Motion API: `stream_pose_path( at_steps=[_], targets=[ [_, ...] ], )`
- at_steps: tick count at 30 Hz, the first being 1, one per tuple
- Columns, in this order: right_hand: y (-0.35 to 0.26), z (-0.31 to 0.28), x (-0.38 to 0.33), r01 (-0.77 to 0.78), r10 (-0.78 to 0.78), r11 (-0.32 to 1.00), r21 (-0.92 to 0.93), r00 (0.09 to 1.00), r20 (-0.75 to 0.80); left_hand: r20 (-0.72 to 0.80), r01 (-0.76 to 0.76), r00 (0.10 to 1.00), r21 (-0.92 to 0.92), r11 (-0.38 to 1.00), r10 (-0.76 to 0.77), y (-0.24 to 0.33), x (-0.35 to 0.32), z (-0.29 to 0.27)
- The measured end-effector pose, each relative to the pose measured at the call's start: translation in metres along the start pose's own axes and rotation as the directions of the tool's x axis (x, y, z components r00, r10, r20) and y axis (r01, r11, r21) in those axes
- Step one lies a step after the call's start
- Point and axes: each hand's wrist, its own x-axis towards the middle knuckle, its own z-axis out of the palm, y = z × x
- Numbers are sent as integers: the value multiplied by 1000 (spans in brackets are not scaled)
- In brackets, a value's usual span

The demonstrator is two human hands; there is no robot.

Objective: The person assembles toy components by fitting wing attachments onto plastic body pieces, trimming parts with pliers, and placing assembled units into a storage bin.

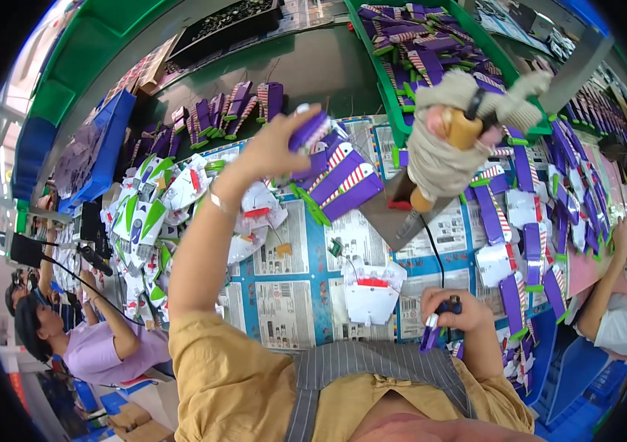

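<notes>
My left hand (273,151) reaches forward over the bench with its fingers closed around a purple piece (309,132) that has a red-and-white striped edge. Just below it lies a fanned stack of similar purple striped pieces (346,184) with green ends. Close to my body, my right hand (462,315) grips a small black-and-purple object (435,328); its exact kind is unclear. Between my hands a white piece with a red strip (374,291) rests on the newspaper-covered bench (284,313). Near it is a small green part (335,247).
A cloth-wrapped stand with a wooden handle (464,132) rises ahead right, with a black cable (435,247) nearby. Behind it is a green crate (391,81) of purple pieces. White-and-green parts (140,221) heap up left, beside a blue bin (110,158). People sit on both sides.
</notes>
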Motion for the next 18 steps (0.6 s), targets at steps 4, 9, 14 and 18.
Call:
stream_pose_path(
  at_steps=[4,9,14,18],
  targets=[
    [8,5,6,-15,26,999,48,973,-227,-163,-8,987,10,1000,10,37,-80,55],
    [-19,37,1,-121,-366,485,-866,872,-326,-394,53,918,236,970,46,61,-132,102],
    [5,56,-6,-230,-399,117,-966,880,-258,-425,-79,900,52,995,94,100,-187,133],
    [31,66,6,-121,-465,183,-976,864,-194,-275,14,959,-201,979,-70,127,-199,153]
  ],
)
